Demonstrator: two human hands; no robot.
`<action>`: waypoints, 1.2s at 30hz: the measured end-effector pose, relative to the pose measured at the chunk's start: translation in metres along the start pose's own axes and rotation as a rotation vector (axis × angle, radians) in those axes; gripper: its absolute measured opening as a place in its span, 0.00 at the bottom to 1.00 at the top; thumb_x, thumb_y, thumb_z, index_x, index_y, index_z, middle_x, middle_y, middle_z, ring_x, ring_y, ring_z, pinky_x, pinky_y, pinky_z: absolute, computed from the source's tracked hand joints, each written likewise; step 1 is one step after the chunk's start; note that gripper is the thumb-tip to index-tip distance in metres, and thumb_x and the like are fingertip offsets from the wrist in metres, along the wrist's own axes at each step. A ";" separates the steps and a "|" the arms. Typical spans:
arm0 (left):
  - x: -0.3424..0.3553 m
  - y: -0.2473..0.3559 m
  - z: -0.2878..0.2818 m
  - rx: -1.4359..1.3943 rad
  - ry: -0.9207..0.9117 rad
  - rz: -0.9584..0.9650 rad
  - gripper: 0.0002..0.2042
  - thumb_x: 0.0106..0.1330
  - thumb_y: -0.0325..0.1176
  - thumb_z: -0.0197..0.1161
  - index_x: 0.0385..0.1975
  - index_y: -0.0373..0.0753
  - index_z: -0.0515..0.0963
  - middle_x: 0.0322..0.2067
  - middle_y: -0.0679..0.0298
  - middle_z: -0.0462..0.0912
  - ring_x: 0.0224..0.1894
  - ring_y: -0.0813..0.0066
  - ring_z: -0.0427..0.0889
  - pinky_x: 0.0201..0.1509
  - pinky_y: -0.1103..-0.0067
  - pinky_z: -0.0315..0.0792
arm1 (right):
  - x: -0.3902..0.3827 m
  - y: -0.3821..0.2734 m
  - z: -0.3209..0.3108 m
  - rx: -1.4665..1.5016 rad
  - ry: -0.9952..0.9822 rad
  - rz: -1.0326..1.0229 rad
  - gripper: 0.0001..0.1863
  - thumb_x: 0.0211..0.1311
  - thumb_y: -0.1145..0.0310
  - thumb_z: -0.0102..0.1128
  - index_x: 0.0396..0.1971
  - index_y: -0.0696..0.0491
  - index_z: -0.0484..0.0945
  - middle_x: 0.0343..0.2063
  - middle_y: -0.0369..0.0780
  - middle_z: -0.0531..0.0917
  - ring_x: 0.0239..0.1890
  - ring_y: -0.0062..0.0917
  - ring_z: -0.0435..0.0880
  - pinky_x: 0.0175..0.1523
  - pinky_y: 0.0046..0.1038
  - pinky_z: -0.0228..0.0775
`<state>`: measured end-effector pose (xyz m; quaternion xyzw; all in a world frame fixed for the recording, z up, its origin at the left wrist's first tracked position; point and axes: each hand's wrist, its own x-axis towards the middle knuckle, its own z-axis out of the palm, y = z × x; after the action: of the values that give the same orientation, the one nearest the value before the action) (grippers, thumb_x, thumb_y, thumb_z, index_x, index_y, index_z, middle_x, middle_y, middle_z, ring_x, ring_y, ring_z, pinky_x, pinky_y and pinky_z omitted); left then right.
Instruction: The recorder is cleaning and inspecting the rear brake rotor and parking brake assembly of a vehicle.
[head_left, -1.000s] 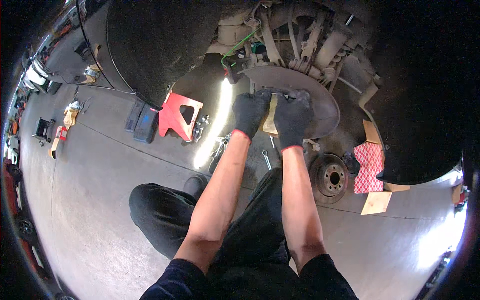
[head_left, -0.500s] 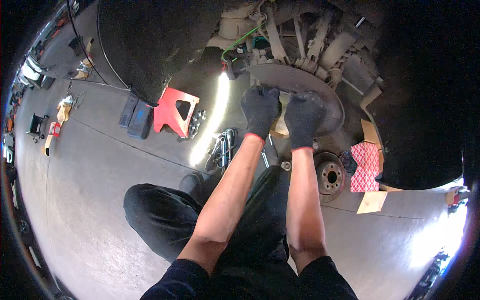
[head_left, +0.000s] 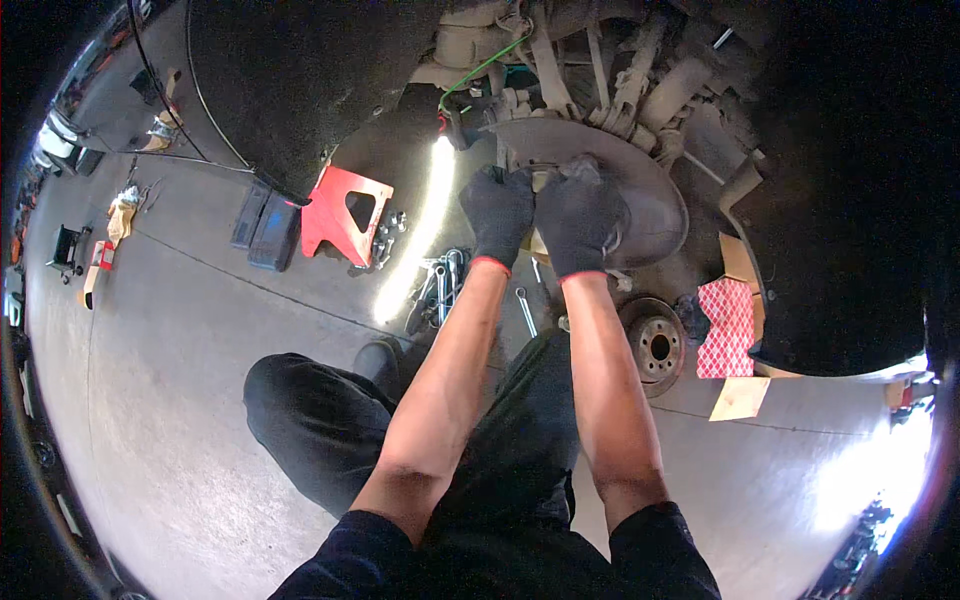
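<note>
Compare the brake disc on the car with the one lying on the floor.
The mounted brake disc stands on the hub under the wheel arch, with both gloved hands, left hand and right hand, at its near edge; the loose brake disc lies flat on the concrete floor, untouched. The mounted one looks larger and shows a plain dusty face; the loose one shows its centre bore and bolt holes. Both are round, grey metal.

Dull rusty metal brake disc, matt knit-cloth gloves on hands, smooth concrete floor.

Left hand and right hand drawn together on brake disc.
</note>
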<state>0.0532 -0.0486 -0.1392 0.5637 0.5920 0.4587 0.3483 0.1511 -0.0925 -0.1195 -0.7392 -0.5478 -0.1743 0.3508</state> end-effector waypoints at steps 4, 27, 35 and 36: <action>0.001 -0.005 -0.001 0.010 0.020 0.311 0.16 0.61 0.40 0.66 0.28 0.30 0.82 0.27 0.41 0.83 0.35 0.36 0.83 0.44 0.52 0.74 | 0.001 0.001 0.007 -0.117 0.019 -0.189 0.12 0.53 0.60 0.67 0.25 0.55 0.85 0.27 0.49 0.85 0.32 0.46 0.86 0.39 0.44 0.78; -0.006 0.006 0.000 -0.081 0.061 0.274 0.20 0.58 0.44 0.71 0.35 0.30 0.82 0.34 0.39 0.84 0.40 0.41 0.84 0.43 0.56 0.75 | 0.004 0.014 -0.005 -0.149 0.061 -0.191 0.08 0.59 0.66 0.60 0.25 0.52 0.84 0.27 0.48 0.86 0.32 0.44 0.85 0.40 0.42 0.77; 0.011 -0.034 -0.013 0.079 -0.014 0.247 0.15 0.59 0.42 0.71 0.32 0.34 0.82 0.34 0.43 0.85 0.38 0.43 0.84 0.43 0.54 0.74 | -0.001 -0.016 0.022 -0.155 0.013 -0.075 0.11 0.58 0.60 0.63 0.25 0.52 0.84 0.27 0.49 0.86 0.31 0.47 0.86 0.39 0.45 0.79; 0.004 -0.030 -0.010 0.110 0.092 0.330 0.16 0.58 0.42 0.71 0.36 0.34 0.82 0.40 0.43 0.84 0.43 0.43 0.82 0.46 0.54 0.73 | 0.000 -0.008 0.018 -0.134 -0.029 -0.077 0.12 0.59 0.60 0.62 0.25 0.52 0.84 0.27 0.48 0.86 0.31 0.47 0.86 0.40 0.45 0.78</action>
<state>0.0332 -0.0448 -0.1640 0.6496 0.5311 0.5021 0.2095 0.1410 -0.0788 -0.1289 -0.7418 -0.5681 -0.2132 0.2856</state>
